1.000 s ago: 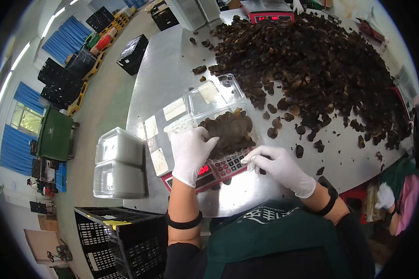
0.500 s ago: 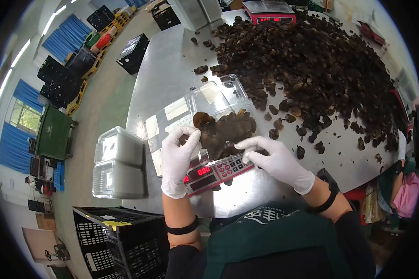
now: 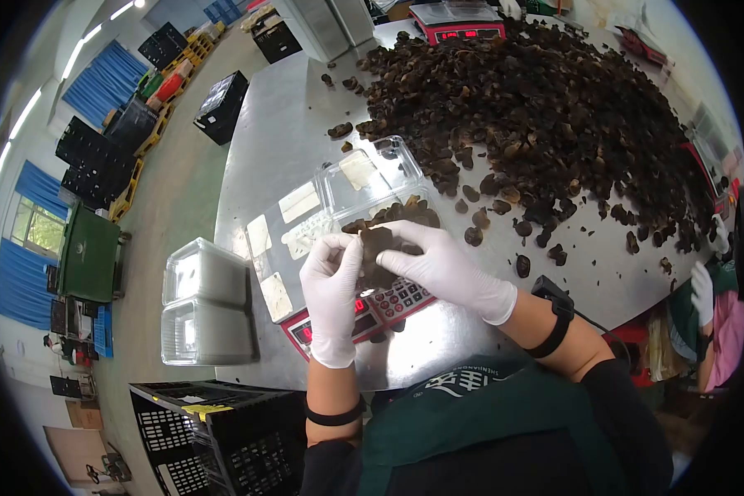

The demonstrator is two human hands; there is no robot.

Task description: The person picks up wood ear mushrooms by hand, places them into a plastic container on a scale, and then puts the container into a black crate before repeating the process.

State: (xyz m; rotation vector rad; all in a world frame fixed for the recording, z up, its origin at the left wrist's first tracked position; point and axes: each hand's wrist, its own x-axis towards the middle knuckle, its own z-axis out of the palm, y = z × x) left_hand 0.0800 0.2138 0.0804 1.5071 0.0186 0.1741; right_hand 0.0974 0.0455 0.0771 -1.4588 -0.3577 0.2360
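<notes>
A brown wood ear mushroom (image 3: 375,245) is pinched between my two white-gloved hands, above the scale. My left hand (image 3: 329,285) is closed on its left edge, and my right hand (image 3: 448,266) grips it from the right with thumb and fingers. Beneath them a clear plastic clamshell box (image 3: 398,162), lid folded back, holds more wood ears (image 3: 413,212), partly hidden by my hands. The box rests on a red digital scale (image 3: 401,302), whose display is partly covered by my left hand.
A large heap of wood ears (image 3: 529,107) spreads over the steel table (image 3: 277,124). Stacked clear boxes (image 3: 207,331) stand left, above a black crate (image 3: 248,446). Another red scale (image 3: 463,31) is at the back. A co-worker's gloved hand (image 3: 702,293) shows at right.
My right hand has moved left and up to meet my left hand over the box. The mushroom piece is now held between both hands. The view has shifted slightly.
</notes>
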